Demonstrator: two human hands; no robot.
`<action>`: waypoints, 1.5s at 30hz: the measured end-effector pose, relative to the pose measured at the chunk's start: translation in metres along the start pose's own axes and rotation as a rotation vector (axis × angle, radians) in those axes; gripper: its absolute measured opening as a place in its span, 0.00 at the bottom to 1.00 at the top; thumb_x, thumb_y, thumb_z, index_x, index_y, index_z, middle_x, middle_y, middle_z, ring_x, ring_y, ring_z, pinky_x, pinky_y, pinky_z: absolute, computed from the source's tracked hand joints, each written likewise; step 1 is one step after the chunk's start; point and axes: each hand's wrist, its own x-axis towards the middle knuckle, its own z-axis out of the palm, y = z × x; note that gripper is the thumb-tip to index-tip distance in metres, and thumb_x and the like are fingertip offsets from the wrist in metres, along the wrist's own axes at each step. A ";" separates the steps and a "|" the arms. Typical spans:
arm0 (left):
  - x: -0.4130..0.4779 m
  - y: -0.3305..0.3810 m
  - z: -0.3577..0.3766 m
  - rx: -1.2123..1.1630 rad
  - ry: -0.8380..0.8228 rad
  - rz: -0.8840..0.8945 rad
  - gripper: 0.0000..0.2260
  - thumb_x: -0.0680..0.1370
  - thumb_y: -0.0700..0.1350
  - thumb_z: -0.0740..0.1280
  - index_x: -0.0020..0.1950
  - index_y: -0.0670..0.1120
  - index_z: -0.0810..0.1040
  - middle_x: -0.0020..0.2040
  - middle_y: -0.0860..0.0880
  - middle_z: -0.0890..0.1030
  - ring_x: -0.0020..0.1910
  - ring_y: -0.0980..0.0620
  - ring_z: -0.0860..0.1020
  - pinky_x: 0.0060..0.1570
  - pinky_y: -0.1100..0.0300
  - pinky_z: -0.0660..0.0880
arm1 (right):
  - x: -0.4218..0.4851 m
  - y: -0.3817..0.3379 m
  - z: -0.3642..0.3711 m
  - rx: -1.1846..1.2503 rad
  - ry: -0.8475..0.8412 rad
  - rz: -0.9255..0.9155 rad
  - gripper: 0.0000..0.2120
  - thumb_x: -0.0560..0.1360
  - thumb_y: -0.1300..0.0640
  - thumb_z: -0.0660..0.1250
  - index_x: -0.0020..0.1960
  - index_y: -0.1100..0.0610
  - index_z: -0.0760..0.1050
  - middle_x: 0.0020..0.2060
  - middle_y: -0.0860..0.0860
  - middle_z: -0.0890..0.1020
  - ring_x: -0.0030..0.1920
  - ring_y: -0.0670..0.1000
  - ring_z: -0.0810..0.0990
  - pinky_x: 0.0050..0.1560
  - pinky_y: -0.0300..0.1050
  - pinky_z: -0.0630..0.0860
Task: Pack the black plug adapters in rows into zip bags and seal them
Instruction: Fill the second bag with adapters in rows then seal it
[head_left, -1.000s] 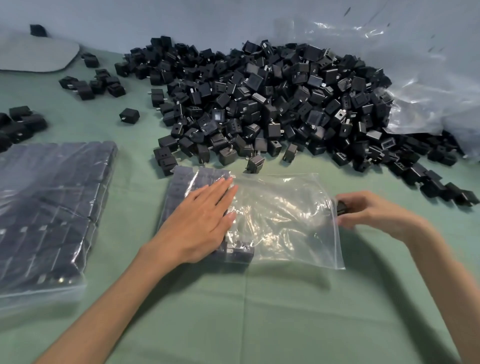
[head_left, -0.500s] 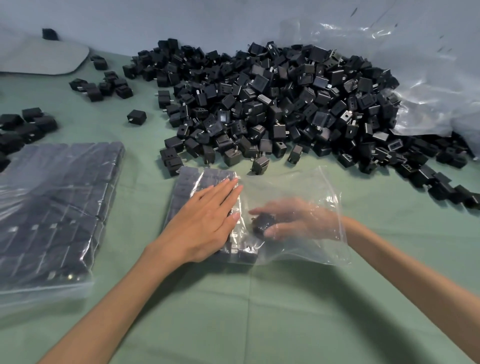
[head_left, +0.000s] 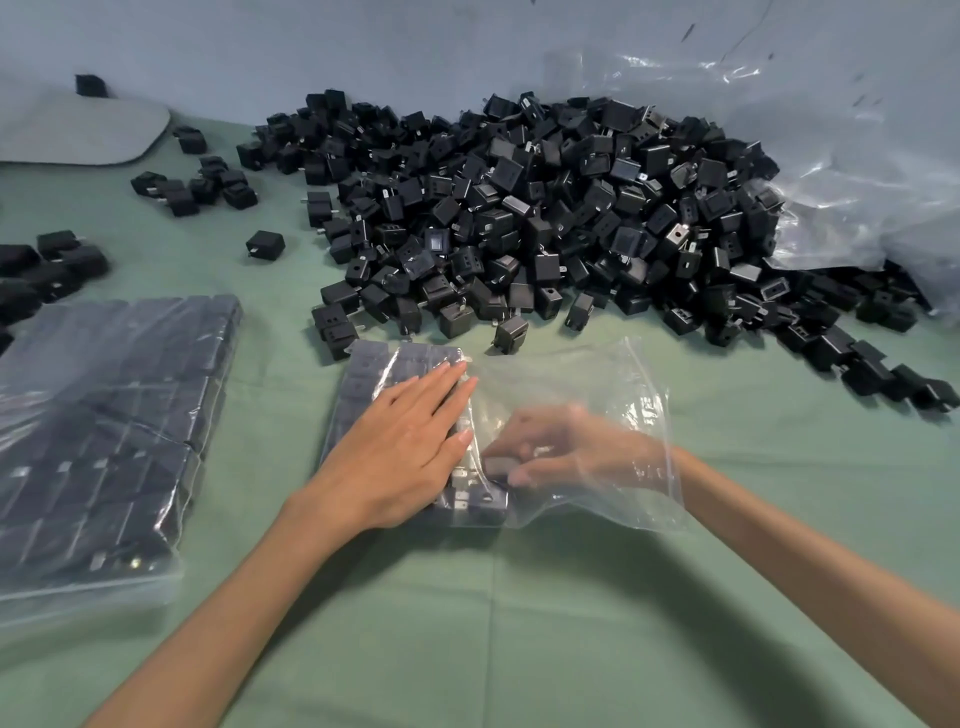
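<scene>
A clear zip bag (head_left: 587, 379) lies on the green cloth in front of me, its mouth to the right. Rows of black plug adapters (head_left: 371, 371) fill its left part. My left hand (head_left: 400, 447) lies flat on top of the bag with straight fingers, pressing those rows down. My right hand (head_left: 566, 447) is inside the bag, seen through the plastic, fingers curled round one black adapter (head_left: 498, 464) set against the end of the near row. A big heap of loose black adapters (head_left: 545, 218) lies just behind the bag.
A filled bag of adapters (head_left: 104, 415) lies at the left. Small groups of loose adapters (head_left: 202, 182) sit at the far left. A large crumpled clear plastic sheet (head_left: 831, 156) is at the back right, a grey pad (head_left: 78, 130) at the back left.
My right hand went from the bag's mouth into the bag with an adapter and carried it left to the near row. My left hand stayed flat on the bag.
</scene>
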 end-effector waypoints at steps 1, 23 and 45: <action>0.000 0.000 0.000 0.005 0.001 0.002 0.31 0.76 0.61 0.32 0.78 0.52 0.40 0.79 0.56 0.39 0.76 0.62 0.37 0.74 0.61 0.38 | -0.004 0.001 0.001 0.239 0.017 0.066 0.13 0.76 0.68 0.65 0.58 0.59 0.80 0.54 0.50 0.79 0.52 0.48 0.82 0.57 0.59 0.78; -0.001 0.003 -0.002 0.058 0.007 -0.007 0.39 0.73 0.72 0.34 0.79 0.53 0.45 0.79 0.56 0.40 0.76 0.61 0.38 0.74 0.60 0.38 | -0.078 0.021 -0.086 -0.095 0.140 0.433 0.23 0.70 0.43 0.73 0.58 0.57 0.79 0.52 0.53 0.84 0.52 0.50 0.82 0.53 0.46 0.77; -0.002 0.002 -0.001 0.045 -0.006 -0.006 0.40 0.72 0.72 0.30 0.79 0.53 0.44 0.79 0.56 0.40 0.76 0.61 0.36 0.75 0.58 0.40 | -0.034 0.011 -0.142 -0.749 0.741 0.504 0.08 0.74 0.50 0.69 0.40 0.54 0.75 0.32 0.51 0.80 0.33 0.52 0.78 0.33 0.43 0.73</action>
